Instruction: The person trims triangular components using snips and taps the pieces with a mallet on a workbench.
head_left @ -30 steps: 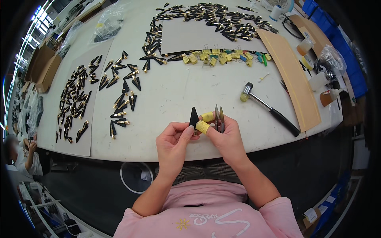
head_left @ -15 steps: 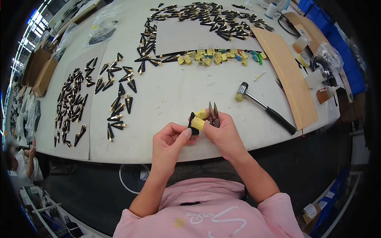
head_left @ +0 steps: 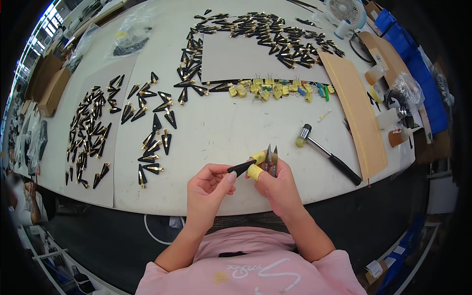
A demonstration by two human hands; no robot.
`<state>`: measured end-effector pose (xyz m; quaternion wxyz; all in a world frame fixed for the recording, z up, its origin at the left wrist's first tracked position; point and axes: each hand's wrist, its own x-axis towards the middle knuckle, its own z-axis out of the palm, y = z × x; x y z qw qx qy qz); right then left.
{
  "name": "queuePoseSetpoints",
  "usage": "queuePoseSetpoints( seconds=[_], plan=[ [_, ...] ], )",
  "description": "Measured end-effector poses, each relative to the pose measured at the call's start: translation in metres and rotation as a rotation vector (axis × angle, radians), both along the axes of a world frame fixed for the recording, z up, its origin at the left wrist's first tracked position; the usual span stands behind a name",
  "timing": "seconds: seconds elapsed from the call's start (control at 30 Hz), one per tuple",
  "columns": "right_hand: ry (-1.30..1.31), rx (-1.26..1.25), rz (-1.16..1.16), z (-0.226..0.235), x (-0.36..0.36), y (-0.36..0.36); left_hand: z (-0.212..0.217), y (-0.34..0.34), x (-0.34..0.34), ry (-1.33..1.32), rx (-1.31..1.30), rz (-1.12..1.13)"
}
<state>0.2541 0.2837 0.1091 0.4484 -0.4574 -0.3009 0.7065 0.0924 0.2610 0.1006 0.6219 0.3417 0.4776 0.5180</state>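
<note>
A black hair clip (head_left: 241, 168) is pinched between my two hands above the table's near edge. My left hand (head_left: 209, 184) closes its thumb and fingers on the clip's left end. The yellow-taped thumb and forefinger of my right hand (head_left: 282, 191) close around its right end. Tucked in the right hand is a pair of thread snips (head_left: 272, 160), blades pointing up and slightly apart. More black clips with gold metal lie left of my hands, the closest being one group (head_left: 150, 168) on the bare tabletop.
Many clips cover a grey board (head_left: 123, 73) at left and surround another board (head_left: 265, 56) at the back. Yellow binder clips (head_left: 265, 91) line that board's near edge. A black-handled mallet (head_left: 329, 155) lies at right, beside a brown cardboard strip (head_left: 359, 118), bottles (head_left: 399, 136) and a fan (head_left: 346, 12).
The clip has turned from upright to nearly level, slanting up to the right. Both hands still hold it. The whole view has shifted slightly, with the table appearing lower.
</note>
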Motion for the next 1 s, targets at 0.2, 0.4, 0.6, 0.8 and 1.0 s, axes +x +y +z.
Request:
queuePoseSetpoints(
  seconds=[0.2,0.4,0.6,0.8,1.0],
  plan=[
    [-0.198,0.161,0.085,-0.005,0.012,-0.01,0.008,0.013,-0.004,0.083,-0.031,0.005],
    [-0.178,0.075,0.111,-0.018,0.017,-0.014,0.002,0.017,0.007,-0.043,-0.099,-0.072],
    [-0.179,0.031,0.024,-0.021,0.004,-0.003,-0.014,0.013,0.018,-0.104,-0.019,-0.027],
    [-0.223,0.135,0.034,-0.027,-0.003,-0.006,-0.013,0.017,0.006,-0.092,-0.066,-0.07],
    [-0.208,0.099,0.045,-0.007,0.004,0.0,-0.003,0.005,-0.005,-0.1,-0.095,-0.152]
  ],
)
